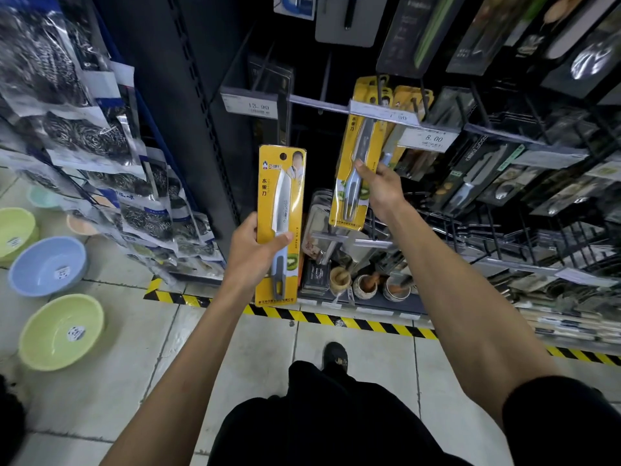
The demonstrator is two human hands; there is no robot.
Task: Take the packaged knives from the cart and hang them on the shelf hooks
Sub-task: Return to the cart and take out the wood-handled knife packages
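At the shelf (201, 129) front, hanging under way
Right hand (379, 186) pinches the first knife pack (349, 163) at mid-height, its top by the hook (379, 83) at one o'clock; threaded or not, I cannot tell. Left hand (255, 250) grips the spare knife pack (280, 213), at nine o'clock of it. Next likely: seat, release, line up the spare's hole.

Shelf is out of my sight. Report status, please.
Left hand grips one knife pack, held free. Right hand holds second pack at hooks; hooked or not, unclear. Price tag crosses it.
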